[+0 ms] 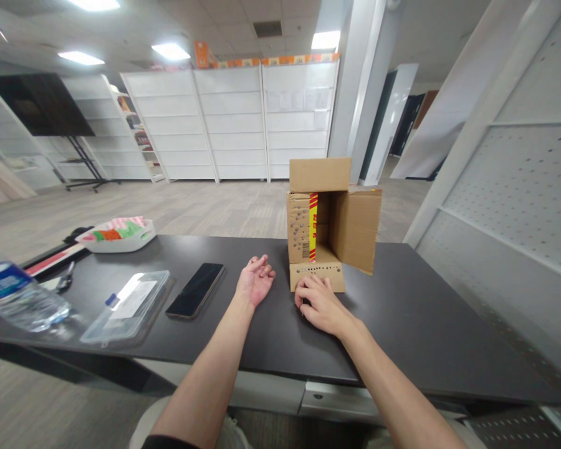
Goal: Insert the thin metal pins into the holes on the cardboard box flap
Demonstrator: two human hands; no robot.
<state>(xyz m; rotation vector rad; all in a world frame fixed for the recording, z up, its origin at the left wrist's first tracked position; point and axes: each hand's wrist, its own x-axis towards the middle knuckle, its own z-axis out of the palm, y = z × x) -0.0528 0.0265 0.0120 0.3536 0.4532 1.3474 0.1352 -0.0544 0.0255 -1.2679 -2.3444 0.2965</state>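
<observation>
A cardboard box (330,224) lies on its side on the dark table, its opening toward me and its top, right and bottom flaps folded out. Yellow and red tape (313,227) runs down the left flap, which is dotted with small dark spots. More dark dots line the bottom flap (339,284). My right hand (320,304) is at that flap's front edge, fingers curled down; whatever is under the fingertips is hidden. Left of the box, my left hand (256,280) rests palm up with loosely bent fingers and nothing visible in it.
A black phone (195,290) and a clear plastic case (128,307) lie left of my hands. Farther left are a water bottle (21,296) and a white basket (121,243) with colourful items. A perforated white panel (528,181) borders the right side.
</observation>
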